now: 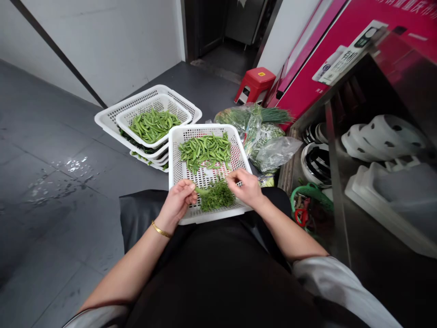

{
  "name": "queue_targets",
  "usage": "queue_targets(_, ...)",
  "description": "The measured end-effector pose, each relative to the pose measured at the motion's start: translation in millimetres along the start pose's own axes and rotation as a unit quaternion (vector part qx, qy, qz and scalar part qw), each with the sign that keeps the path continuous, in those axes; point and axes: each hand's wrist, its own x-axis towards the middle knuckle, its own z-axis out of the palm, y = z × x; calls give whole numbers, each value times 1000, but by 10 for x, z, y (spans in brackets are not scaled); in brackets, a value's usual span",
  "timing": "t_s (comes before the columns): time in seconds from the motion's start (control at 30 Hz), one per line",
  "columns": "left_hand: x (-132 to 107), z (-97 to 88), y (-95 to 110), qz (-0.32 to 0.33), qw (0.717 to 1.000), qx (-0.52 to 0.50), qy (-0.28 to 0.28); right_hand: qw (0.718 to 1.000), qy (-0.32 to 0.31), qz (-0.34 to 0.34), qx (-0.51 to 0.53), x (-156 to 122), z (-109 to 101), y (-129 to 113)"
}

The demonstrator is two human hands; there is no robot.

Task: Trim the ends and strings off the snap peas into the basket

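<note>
A white perforated basket (173,159) rests on my lap. Green pea pods (206,150) lie heaped in its far half, and a pile of thin green trimmings (218,197) sits in the near half. Between thumb and fingers, my left hand (180,199) pinches one pea pod (202,190) at the basket's left side, its free end pointing right over the trimmings. My right hand (246,186) is closed in a pinch above the basket's right side, beside the trimmings. Whatever its fingertips hold is too small to make out.
Stacked white baskets (109,114) stand on the floor at left, the top one holding pea pods (155,125). Beyond my basket lie plastic bags of greens (259,136) and a red stool (257,82). At right are a green basket (309,190) and a metal shelf with white containers (382,136).
</note>
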Motion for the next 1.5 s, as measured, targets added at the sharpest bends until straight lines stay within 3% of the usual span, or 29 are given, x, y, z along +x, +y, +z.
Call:
queue_targets(0.07, -29, -25, 73, 71, 997, 41, 12, 1000, 3, 23, 15, 3, -112, 39)
queue_targets(0.17, -72, -12, 117, 132, 985, 111, -1, 997, -66, 27, 42, 10, -129, -14)
queue_targets(0.3, -105, -5, 99, 147, 973, 177, -14, 977, -209, -45, -9, 30, 53, -152)
queue_targets(0.37, -113, -27, 74, 145, 971, 190, -23, 967, -236, -89, -27, 33, 141, -172)
queue_targets(0.5, -120, -46, -58, 111, 982, 148, -36, 985, -149, -87, -6, 17, 252, -133)
queue_targets(0.6, -117, 5, -193, 38, 988, 129, -73, 995, -84, -62, -8, 4, 359, -110)
queue_targets(0.67, -105, 46, -248, 6, 980, 157, -122, 993, -93, -74, -26, -1, 453, -111)
queue_targets(0.77, -66, 58, -243, 31, 963, 223, -146, 986, -125, -102, -52, -4, 551, -108)
queue_targets(0.87, 0, -17, -153, 66, 972, 212, -79, 989, -121, -69, -47, -12, 495, -40)
queue_targets(0.97, 88, -163, -23, 105, 988, 104, 53, 988, -150, 9, -43, -13, 306, 138)
queue_targets(1.03, 148, -270, 56, 125, 986, 27, 109, 968, -239, 47, -64, 30, 203, 300)
queue_targets(1.1, 197, -352, 105, 108, 988, -27, 108, 921, -374, 63, -92, 138, 204, 460)
queue_targets(1.17, 227, -391, 121, 59, 995, -59, 62, 870, -470, 68, -135, 310, 349, 590)
queue_targets(1.2, 234, -394, 120, 33, 996, -75, 35, 857, -482, 72, -167, 410, 471, 641)
queue_targets(1.27, 235, -378, 112, 1, 994, -111, -7, 860, -445, 80, -237, 609, 764, 713)
queue_targets(1.37, 216, -347, 103, -5, 991, -132, -26, 870, -409, 77, -265, 817, 1134, 775)
queue_targets(1.43, 205, -345, 93, -19, 992, -120, -31, 873, -409, 71, -257, 861, 1214, 804)
queue_targets(1.5, 205, -354, 68, -41, 994, -97, -29, 879, -396, 69, -258, 834, 1148, 833)
